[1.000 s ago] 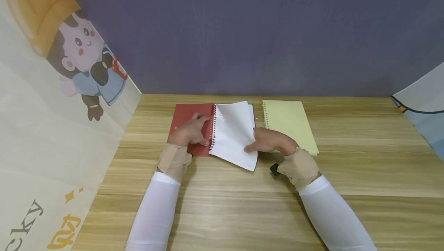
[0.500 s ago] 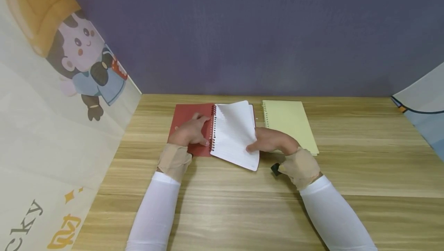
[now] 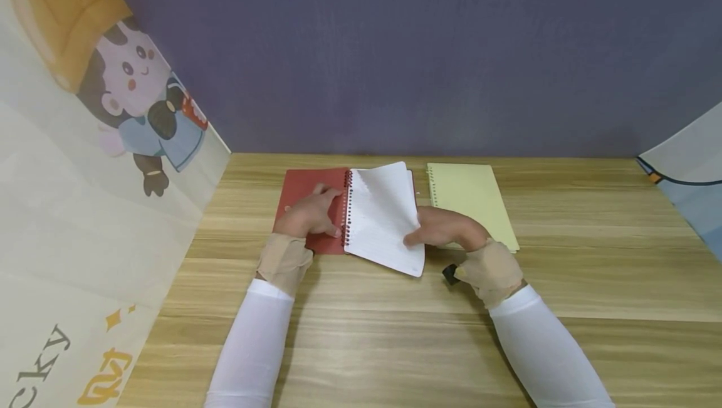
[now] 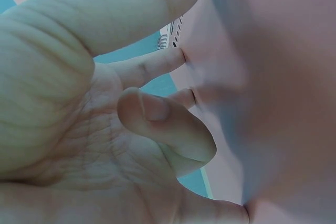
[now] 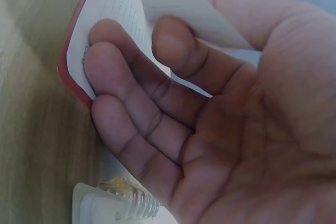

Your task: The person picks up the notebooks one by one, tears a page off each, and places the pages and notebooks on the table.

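Observation:
A spiral notebook lies open, with its red cover turned to the left and lined white pages on the right. My left hand rests on the red cover beside the coil, fingers spread; in the left wrist view its fingertips touch the cover. At the pages' right edge, my right hand pinches a lifted page between thumb and index finger. Its other fingers bend loosely against the lower pages and the red back cover in the right wrist view. The lifted page bows, its lower corner sticking out past the notebook.
A pale yellow spiral notebook lies closed to the right, partly under my right forearm and hand. A small black object shows at the right wrist wrap. The wooden table meets a dark blue wall behind.
My right hand has shifted slightly to the right with the page, whose lower corner has moved right too. The left hand stays in place on the red cover.

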Demonstrator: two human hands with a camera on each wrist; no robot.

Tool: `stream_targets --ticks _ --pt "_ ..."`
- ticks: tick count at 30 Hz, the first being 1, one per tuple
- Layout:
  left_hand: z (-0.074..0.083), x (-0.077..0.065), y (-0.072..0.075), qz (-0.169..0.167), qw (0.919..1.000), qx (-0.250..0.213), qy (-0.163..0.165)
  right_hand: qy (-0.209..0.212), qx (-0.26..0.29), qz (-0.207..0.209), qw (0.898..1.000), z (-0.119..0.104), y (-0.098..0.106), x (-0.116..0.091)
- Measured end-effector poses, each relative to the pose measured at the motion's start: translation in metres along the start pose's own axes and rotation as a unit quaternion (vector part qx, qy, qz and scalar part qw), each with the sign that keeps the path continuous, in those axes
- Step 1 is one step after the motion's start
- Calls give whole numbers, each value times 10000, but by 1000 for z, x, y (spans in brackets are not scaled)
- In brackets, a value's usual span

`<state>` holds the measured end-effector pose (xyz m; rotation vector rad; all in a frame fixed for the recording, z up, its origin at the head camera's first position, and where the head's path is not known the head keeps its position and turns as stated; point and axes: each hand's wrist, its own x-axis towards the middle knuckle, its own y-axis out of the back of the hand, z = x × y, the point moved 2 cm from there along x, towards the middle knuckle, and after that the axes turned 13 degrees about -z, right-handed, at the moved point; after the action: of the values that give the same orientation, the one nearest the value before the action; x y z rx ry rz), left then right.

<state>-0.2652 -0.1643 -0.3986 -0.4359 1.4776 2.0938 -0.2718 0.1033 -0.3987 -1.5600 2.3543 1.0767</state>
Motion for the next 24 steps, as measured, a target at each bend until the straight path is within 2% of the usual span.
stream_targets --ticks 16,24 --pt "-1 3 -1 34 10000 -70 -2 -293 143 57 9995 2 3 -2" --pt "-2 5 -1 120 9999 -105 -12 346 175 122 9992 -6 7 -7"
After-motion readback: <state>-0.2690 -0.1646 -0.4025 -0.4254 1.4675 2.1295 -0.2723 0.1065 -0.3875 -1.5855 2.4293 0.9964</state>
